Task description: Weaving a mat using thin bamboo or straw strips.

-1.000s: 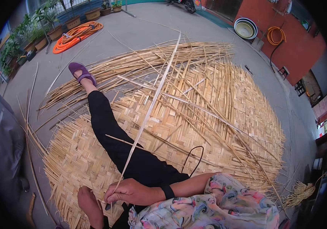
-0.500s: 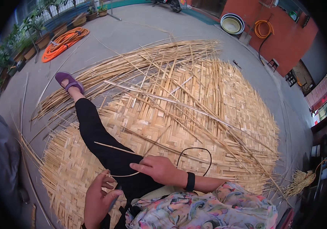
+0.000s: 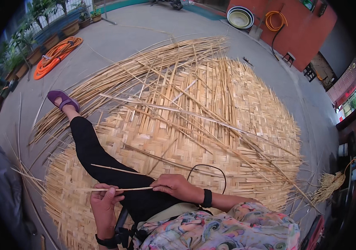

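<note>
My left hand (image 3: 105, 202) is closed around a thin pale strip (image 3: 136, 189), probably of cane, its thumb pressed on it. My right hand (image 3: 176, 187) grips the same strip's right part between thumb and fingers, so it lies roughly level between both hands, over my outstretched leg in black trousers (image 3: 90, 146). Another thin stick (image 3: 115, 168) rests across the thigh just above. Beneath and around me is a large woven mat (image 3: 261, 121) with bristly unfinished-looking edges and many loose strips lying on it. A black loop (image 3: 223, 175) of cord or wire sits beside my right hand.
A long pile of canes (image 3: 144, 62) lies beyond my foot (image 3: 63, 102). An orange hose coil (image 3: 57, 56) and potted plants (image 3: 51, 39) are at left. Stacked basins (image 3: 240, 18) and another hose (image 3: 275, 21) are by the red wall. A straw broom (image 3: 327, 185) is at right.
The long strip that stood up diagonally from my hands is now horizontal between them. My left hand rose to grip it; my right hand moved up and right.
</note>
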Tool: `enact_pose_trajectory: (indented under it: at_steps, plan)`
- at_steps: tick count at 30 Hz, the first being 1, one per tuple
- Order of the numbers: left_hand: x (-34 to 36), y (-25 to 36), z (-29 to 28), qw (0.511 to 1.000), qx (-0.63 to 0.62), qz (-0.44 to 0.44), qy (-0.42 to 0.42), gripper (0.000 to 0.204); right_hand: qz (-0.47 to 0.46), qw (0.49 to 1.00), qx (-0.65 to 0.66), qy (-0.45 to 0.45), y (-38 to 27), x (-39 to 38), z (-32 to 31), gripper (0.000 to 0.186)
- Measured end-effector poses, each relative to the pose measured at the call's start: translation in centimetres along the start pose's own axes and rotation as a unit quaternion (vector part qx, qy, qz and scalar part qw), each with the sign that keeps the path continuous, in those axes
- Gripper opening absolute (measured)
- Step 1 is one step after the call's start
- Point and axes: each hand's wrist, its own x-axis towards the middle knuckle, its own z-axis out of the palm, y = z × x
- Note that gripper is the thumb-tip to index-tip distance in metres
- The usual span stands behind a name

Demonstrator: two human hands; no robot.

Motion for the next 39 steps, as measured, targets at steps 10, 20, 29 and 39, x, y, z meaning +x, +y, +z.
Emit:
enact_pose_trajectory:
  at_steps: [10,20,29,39]
  plan:
    - [-1.1,-2.5,-0.6,0.98,0.126,0.12,0.1,0.023,0.01,0.995,-0.078,-0.069,3.0,0.7,-2.4,0.032]
    - [-2.7,-2.5,-4.8,0.986,0.052,0.109,0.112,0.028,0.172,0.978,-0.095,-0.073,11.7,-4.4,-7.8,0.02]
    - [-3.7,-2.3,-4.2,0.973,0.14,0.174,0.056,0.026,0.277,0.934,0.187,0.128,4.6,0.8,-0.9,0.016]
    - [-3.7,-1.2,-4.4,0.951,-0.119,0.258,0.12,0.017,-0.204,0.968,-0.128,-0.071,-7.7,11.3,3.6,0.027]
